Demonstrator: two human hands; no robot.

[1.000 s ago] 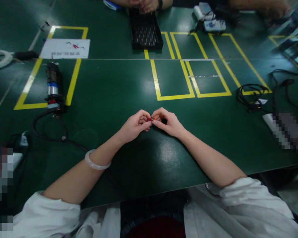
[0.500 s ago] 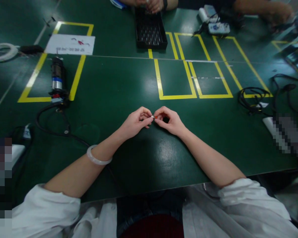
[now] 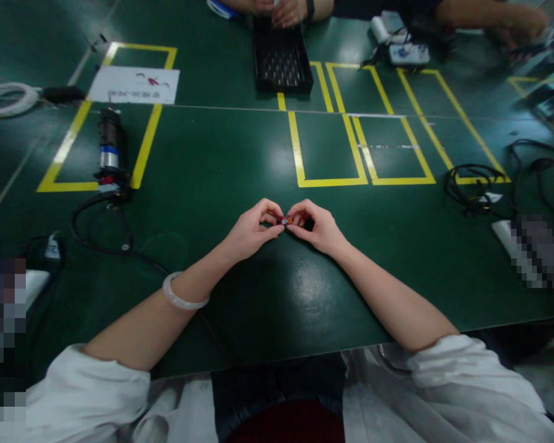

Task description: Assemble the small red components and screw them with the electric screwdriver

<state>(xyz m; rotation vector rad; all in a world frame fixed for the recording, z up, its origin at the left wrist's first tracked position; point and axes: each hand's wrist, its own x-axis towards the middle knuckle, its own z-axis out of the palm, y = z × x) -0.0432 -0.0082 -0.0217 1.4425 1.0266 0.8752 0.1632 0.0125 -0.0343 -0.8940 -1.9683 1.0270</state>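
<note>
A tiny red and white part (image 3: pixel 284 220) is pinched between both my hands just above the green table (image 3: pixel 240 184). My left hand (image 3: pixel 252 231) grips its left end with thumb and forefinger, fingers curled. My right hand (image 3: pixel 316 226) grips its right end the same way. The two hands meet fingertip to fingertip near the table's middle. A pale bangle (image 3: pixel 181 295) sits on my left wrist. What the part is I cannot make out.
A black tray (image 3: pixel 281 58) stands at the far edge, with another person's hands (image 3: pixel 277 9) behind it. A cylindrical tool (image 3: pixel 109 151) with a black cable lies left in a yellow taped box. Coiled black cable (image 3: pixel 473 181) lies right. A paper sheet (image 3: pixel 133 85) lies far left.
My hands stay together on the small part, with only slight finger shifts. The view has drifted a little.
</note>
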